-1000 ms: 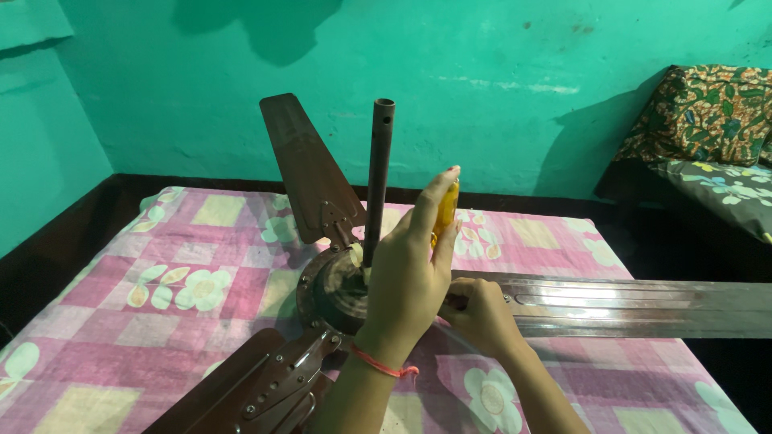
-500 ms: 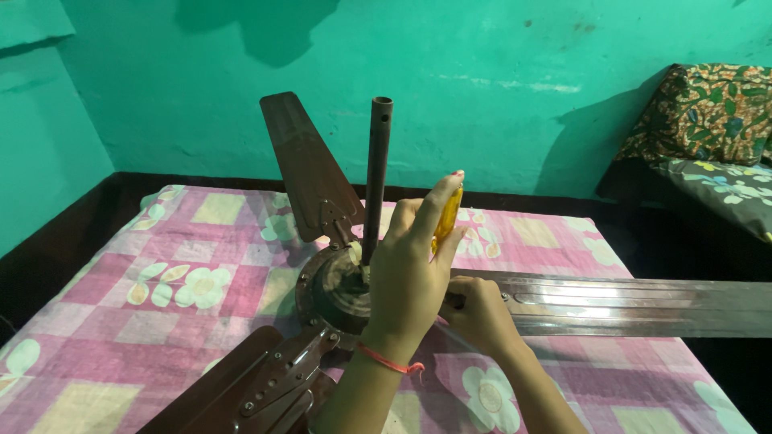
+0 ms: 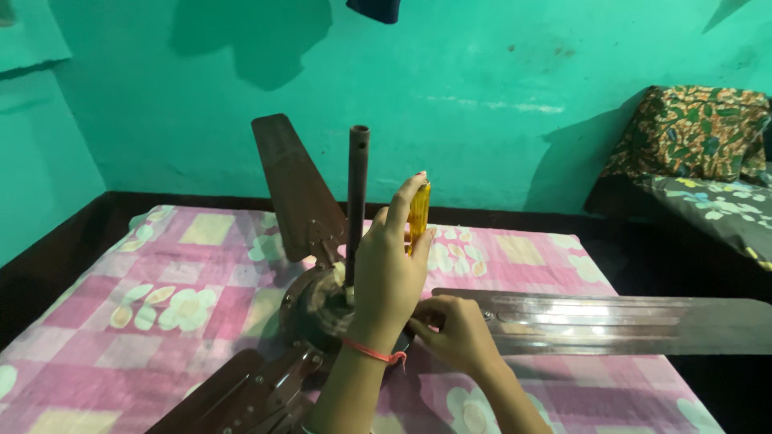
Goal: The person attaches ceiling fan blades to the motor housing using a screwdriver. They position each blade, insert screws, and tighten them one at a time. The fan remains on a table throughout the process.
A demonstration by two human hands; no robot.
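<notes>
A brown ceiling fan lies on a pink patchwork blanket (image 3: 137,321), its motor (image 3: 312,309) in the middle and its down rod (image 3: 357,201) standing upright. My left hand (image 3: 388,273), with an orange thread at the wrist, grips a yellow-handled screwdriver (image 3: 419,210) held upright just right of the rod. The tool's tip is hidden behind that hand. My right hand (image 3: 454,333) rests at the root of the long blade (image 3: 627,321) that runs to the right, fingers pinched against the blade's end near the motor.
A second blade (image 3: 293,185) tilts up behind the motor, and a third (image 3: 241,398) points toward the lower left. A dark bed with a patterned cushion (image 3: 691,133) stands at the right. Green walls close off the back and left.
Both hands stay at the same spot on the fan. The fingers of my left hand have shifted slightly on the yellow handle.
</notes>
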